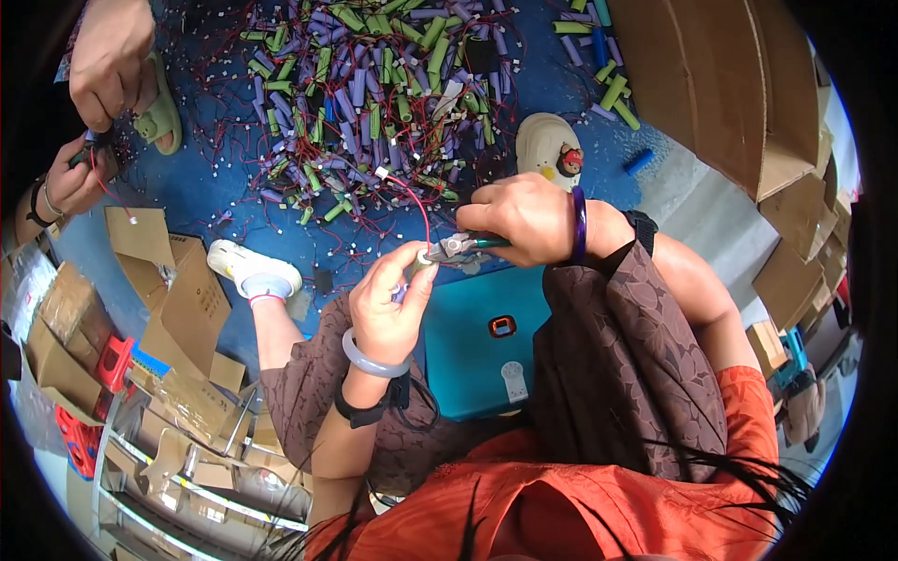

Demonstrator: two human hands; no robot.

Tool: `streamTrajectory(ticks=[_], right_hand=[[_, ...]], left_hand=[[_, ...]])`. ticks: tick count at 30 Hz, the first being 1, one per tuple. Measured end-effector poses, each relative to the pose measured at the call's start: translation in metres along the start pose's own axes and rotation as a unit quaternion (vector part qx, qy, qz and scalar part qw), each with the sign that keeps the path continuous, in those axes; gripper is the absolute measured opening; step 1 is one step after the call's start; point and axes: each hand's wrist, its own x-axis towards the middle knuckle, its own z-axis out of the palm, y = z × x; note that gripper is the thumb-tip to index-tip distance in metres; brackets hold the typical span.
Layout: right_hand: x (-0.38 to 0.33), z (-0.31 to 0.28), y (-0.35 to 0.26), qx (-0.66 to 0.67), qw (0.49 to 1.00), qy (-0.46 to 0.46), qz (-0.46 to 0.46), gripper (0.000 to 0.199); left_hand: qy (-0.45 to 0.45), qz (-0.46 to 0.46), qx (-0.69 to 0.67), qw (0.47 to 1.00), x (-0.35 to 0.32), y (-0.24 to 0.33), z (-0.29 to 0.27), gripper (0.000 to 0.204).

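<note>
My left hand (382,309) pinches a small cylindrical battery cell (400,293), mostly hidden by the fingers, with a bit of purple wrap showing. From its top rises a red wire (421,208) that ends in a white connector (382,174). My right hand (526,217) is closed round the green handles of a pair of cutting pliers (456,246). The jaws of the pliers touch the top of the cell at the wire's base; whether they grip it I cannot tell. Beyond my hands lies a pile of purple and green battery cells (360,89) with red wires and white connectors.
A teal plastic box (477,360) stands between my knees. At the far left, a co-worker's hands (112,61) work with a dark-handled tool. Cardboard boxes (178,299) stand at left, large cardboard (702,75) at right. One blue cell (640,162) lies beside my right shoe (547,150).
</note>
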Motion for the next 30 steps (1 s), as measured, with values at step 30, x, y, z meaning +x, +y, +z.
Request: streamTrajectory(ticks=[30], right_hand=[[-0.025,0.003,0.025,-0.310,0.889,-0.267,0.205,0.037]], left_hand=[[-0.098,-0.384,-0.295,0.869,0.020,-0.081,0.025,0.021]])
